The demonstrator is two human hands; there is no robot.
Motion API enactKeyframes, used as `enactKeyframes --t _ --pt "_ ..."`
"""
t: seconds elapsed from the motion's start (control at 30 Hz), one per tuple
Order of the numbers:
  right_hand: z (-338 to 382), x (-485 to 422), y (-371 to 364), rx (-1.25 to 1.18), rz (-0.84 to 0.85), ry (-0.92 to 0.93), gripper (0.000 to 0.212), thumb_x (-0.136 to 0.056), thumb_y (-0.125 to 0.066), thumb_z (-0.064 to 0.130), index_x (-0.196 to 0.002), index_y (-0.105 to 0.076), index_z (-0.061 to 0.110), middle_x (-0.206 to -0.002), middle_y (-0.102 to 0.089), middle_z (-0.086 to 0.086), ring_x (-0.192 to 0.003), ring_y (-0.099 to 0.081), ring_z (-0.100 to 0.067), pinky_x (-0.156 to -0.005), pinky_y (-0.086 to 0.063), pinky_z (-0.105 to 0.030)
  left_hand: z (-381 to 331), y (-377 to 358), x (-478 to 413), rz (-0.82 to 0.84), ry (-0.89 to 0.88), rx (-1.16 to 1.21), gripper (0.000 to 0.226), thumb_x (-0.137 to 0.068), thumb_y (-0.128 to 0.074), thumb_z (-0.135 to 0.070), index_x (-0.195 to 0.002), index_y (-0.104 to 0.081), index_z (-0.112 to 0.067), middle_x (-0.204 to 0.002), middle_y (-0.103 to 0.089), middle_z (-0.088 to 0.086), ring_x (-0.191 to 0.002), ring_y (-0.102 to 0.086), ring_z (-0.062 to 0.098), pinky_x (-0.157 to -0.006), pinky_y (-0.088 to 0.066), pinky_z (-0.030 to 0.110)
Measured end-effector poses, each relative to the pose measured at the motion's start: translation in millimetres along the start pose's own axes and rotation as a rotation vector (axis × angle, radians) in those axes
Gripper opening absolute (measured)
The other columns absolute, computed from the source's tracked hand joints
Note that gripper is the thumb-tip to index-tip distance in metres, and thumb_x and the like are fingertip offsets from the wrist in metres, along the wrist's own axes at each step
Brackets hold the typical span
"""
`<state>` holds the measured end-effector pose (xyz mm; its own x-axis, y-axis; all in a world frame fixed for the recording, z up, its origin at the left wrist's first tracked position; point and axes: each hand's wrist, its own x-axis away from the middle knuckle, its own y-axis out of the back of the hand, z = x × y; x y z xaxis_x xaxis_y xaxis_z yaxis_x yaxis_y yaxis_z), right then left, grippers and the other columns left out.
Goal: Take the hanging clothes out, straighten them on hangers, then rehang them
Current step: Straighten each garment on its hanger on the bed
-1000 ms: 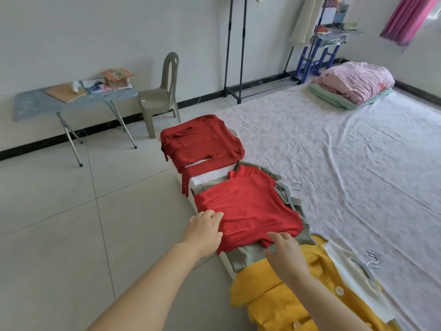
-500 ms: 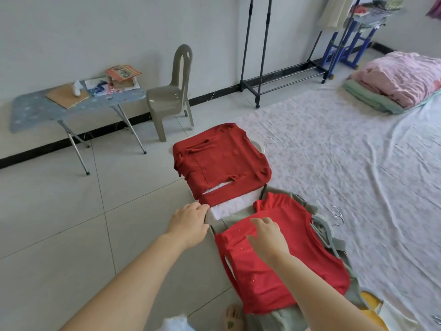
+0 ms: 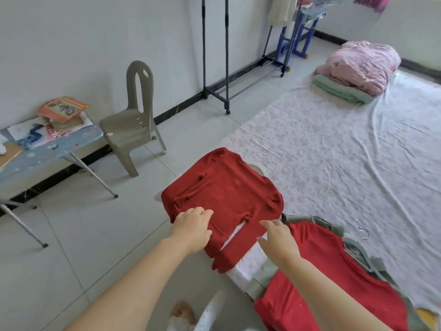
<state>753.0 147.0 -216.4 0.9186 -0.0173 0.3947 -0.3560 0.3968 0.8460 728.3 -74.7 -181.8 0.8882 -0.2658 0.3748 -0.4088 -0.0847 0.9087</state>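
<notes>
A dark red top (image 3: 226, 194) lies spread over the corner of the bed, its lower edge hanging off the side. My left hand (image 3: 192, 226) rests on its near left edge with the fingers lightly bent. My right hand (image 3: 278, 237) hovers over its near right edge, fingers straight. A brighter red top (image 3: 317, 278) lies closer to me on a grey hanger (image 3: 358, 253), over an olive garment (image 3: 265, 278). Loose metal hanger hooks (image 3: 362, 229) lie on the sheet to the right.
A black clothes rack (image 3: 225, 68) stands at the wall with a pale garment (image 3: 281, 8) hanging at its far end. A grey plastic chair (image 3: 133, 120) and a small folding table (image 3: 47, 144) stand on the left. Folded pink bedding (image 3: 362, 65) sits at the bed's far end.
Both hands have moved away from the bright red top to the dark red top. My view has shifted forward, so the yellow garment is nearly out of sight.
</notes>
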Motion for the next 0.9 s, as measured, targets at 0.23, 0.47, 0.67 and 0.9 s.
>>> enactKeyframes --t 0.23,0.47,0.67,0.9 --pt "25.1 -44.6 -1.2 -0.065 -0.036 -0.141 0.048 -0.089 -0.057 0.029 -0.135 -0.044 0.02 -0.132 -0.045 -0.004 -0.119 -0.045 -0.023 -0.1 -0.039 -0.035 37.7 29.6 -83.5 0.041 -0.155 -0.043 0.054 -0.092 -0.046 -0.035 -0.14 -0.029 -0.019 -0.139 -0.039 0.003 -0.127 -0.037 0.023 -0.105 -0.028 0.038" --pt "17.6 -135.1 1.4 -0.117 0.002 -0.258 0.048 -0.09 -0.054 0.028 -0.136 -0.042 0.02 -0.134 -0.043 -0.004 -0.125 -0.04 -0.024 -0.104 -0.035 -0.035 49.8 42.0 -176.8 0.09 -0.236 -0.074 0.055 -0.093 -0.045 -0.035 -0.142 -0.027 -0.019 -0.139 -0.039 0.001 -0.127 -0.038 0.021 -0.106 -0.029 0.037" --pt "4.8 -241.0 -3.3 -0.197 0.042 -0.305 0.048 -0.091 -0.055 0.028 -0.137 -0.042 0.018 -0.136 -0.042 -0.006 -0.126 -0.039 -0.025 -0.102 -0.038 -0.039 55.3 32.5 -270.3 0.151 -0.236 -0.077 0.054 -0.093 -0.045 -0.035 -0.142 -0.029 -0.02 -0.139 -0.04 0.0 -0.126 -0.039 0.02 -0.105 -0.029 0.036" --pt "-42.7 -346.8 -27.1 -0.206 0.108 -0.421 0.044 -0.092 -0.053 0.026 -0.135 -0.044 0.023 -0.135 -0.042 -0.006 -0.122 -0.04 -0.026 -0.097 -0.042 -0.04 51.0 -10.0 -345.3 0.185 -0.344 0.028 0.047 -0.094 -0.044 -0.029 -0.14 -0.035 -0.022 -0.134 -0.045 -0.006 -0.124 -0.041 0.012 -0.104 -0.029 0.028"
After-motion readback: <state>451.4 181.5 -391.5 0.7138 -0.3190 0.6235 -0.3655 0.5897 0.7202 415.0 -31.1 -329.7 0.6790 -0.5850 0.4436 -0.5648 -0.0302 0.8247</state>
